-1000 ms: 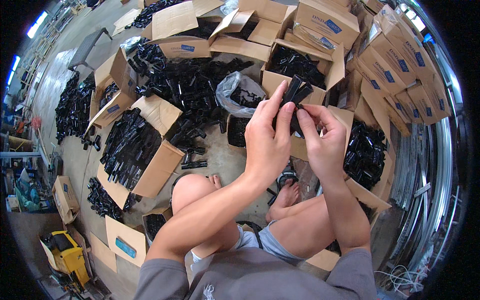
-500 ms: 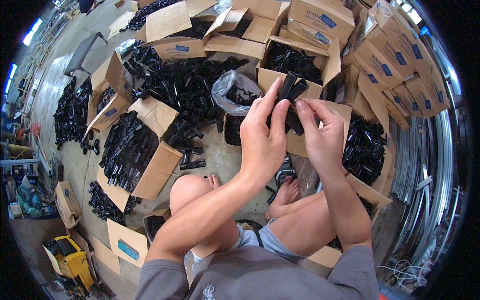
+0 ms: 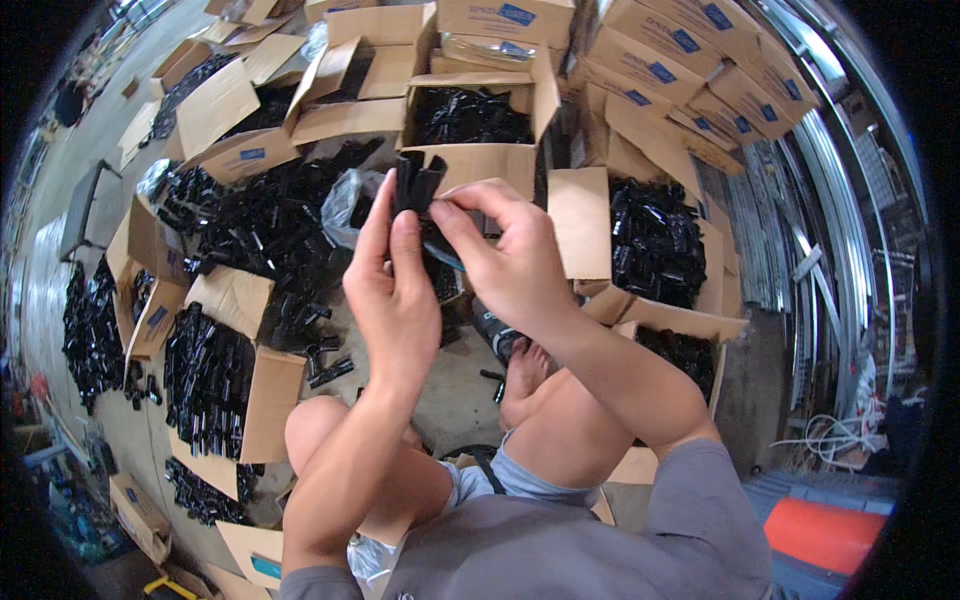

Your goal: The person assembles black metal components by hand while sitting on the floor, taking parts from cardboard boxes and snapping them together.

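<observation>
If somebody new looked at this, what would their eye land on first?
Probably the black tubular parts held up just left of centre in the left hand, with the right hand close beside. Next, the sprawling heap of glossy black pieces at upper left and the stacked cardboard boxes at upper right. A bright red-orange object also stands out at lower right.

- Set in a workshop or warehouse, on a plain concrete floor (image 3: 448, 388).
- Heaped with loose black tubular parts (image 3: 265, 225), in among open cardboard cartons (image 3: 275, 400) filled with more.
- Stacked at upper right with closed cardboard cartons (image 3: 630, 47) bearing matching blue labels (image 3: 662, 72).
- Lined along the right edge with long metal profiles (image 3: 762, 255), near a tangle of white cord (image 3: 830, 432).
</observation>
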Motion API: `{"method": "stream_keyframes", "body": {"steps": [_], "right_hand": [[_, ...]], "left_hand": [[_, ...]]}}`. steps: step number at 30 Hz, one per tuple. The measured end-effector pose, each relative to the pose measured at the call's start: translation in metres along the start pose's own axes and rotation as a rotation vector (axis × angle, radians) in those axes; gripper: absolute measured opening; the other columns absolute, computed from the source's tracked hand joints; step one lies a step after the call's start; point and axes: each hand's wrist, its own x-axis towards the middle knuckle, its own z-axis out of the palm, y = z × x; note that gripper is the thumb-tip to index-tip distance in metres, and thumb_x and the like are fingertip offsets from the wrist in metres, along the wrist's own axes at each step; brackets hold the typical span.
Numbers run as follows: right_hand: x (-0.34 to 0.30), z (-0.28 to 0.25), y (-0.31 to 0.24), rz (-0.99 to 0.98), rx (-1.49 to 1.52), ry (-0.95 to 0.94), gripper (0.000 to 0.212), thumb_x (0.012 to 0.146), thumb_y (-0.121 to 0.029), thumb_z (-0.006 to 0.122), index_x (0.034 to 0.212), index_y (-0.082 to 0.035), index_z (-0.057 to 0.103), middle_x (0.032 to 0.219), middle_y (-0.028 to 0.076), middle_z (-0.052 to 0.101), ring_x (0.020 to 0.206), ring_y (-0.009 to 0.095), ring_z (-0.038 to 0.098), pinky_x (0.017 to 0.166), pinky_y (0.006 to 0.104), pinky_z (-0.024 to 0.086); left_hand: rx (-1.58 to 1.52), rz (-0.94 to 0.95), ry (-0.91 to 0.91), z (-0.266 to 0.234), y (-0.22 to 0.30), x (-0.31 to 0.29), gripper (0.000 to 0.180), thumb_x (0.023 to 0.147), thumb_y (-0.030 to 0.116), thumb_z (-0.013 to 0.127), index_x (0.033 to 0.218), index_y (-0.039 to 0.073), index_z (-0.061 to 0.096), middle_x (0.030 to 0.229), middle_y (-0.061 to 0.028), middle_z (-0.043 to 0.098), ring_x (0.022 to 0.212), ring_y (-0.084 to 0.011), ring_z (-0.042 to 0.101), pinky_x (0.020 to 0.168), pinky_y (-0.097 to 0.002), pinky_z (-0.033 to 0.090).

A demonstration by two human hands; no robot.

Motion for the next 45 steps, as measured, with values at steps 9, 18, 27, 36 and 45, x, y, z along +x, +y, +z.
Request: {"method": "stream_keyframes", "body": {"steps": [9, 18, 27, 36, 45], "right_hand": [[-0.001, 0.0, -0.002, 0.015, -0.015, 0.019, 0.024, 0.095, -0.021, 0.065, 0.096, 0.003, 0.067, 0.092, 0.02, 0.07, 0.09, 0.037, 0.068, 0.08, 0.041, 0.052], [0.013, -0.033, -0.007, 0.51, 0.551, -0.485, 0.028, 0.103, -0.018, 0.058, 0.122, 0.001, 0.062, 0.109, 0.009, 0.07, 0.097, 0.014, 0.068, 0.087, 0.0285, 0.056], [0.01, -0.029, 0.009, 0.215, 0.401, -0.083, 0.012, 0.095, -0.005, 0.067, 0.106, 0.001, 0.067, 0.094, 0.005, 0.071, 0.084, 0.011, 0.068, 0.078, 0.0267, 0.057], [0.011, -0.04, 0.001, 0.132, 0.34, -0.016, 0.011, 0.096, -0.006, 0.066, 0.107, -0.001, 0.066, 0.092, 0.003, 0.07, 0.081, 0.009, 0.066, 0.075, 0.0261, 0.056], [0.009, -0.043, -0.009, 0.097, 0.296, 0.004, 0.008, 0.097, -0.006, 0.065, 0.103, -0.002, 0.066, 0.089, 0.002, 0.069, 0.08, 0.009, 0.065, 0.076, 0.0256, 0.055]], "left_hand": [[-0.041, -0.051, -0.008, 0.002, -0.002, -0.002, 0.038, 0.106, 0.013, 0.052, 0.14, -0.004, 0.054, 0.114, -0.0054, 0.068, 0.098, -0.0069, 0.058, 0.085, -0.0231, 0.048], [-0.619, -0.62, -0.133, -0.024, 0.001, 0.019, 0.035, 0.107, 0.036, 0.047, 0.117, 0.006, 0.062, 0.105, -0.0074, 0.069, 0.088, -0.0168, 0.066, 0.078, -0.0333, 0.054], [-0.77, -0.556, -0.356, -0.031, 0.016, 0.021, 0.05, 0.103, 0.016, 0.053, 0.15, 0.007, 0.036, 0.126, -0.0097, 0.061, 0.112, -0.0195, 0.062, 0.096, -0.0368, 0.054], [-0.679, -0.668, -0.512, -0.031, 0.005, 0.017, 0.058, 0.096, 0.0, 0.061, 0.149, 0.009, 0.038, 0.128, -0.0068, 0.063, 0.112, -0.0191, 0.066, 0.092, -0.0371, 0.06], [-0.753, -0.721, -0.539, -0.029, 0.013, 0.009, 0.049, 0.097, 0.003, 0.063, 0.143, 0.009, 0.047, 0.126, -0.0068, 0.064, 0.108, -0.0166, 0.068, 0.093, -0.0332, 0.06]]}}
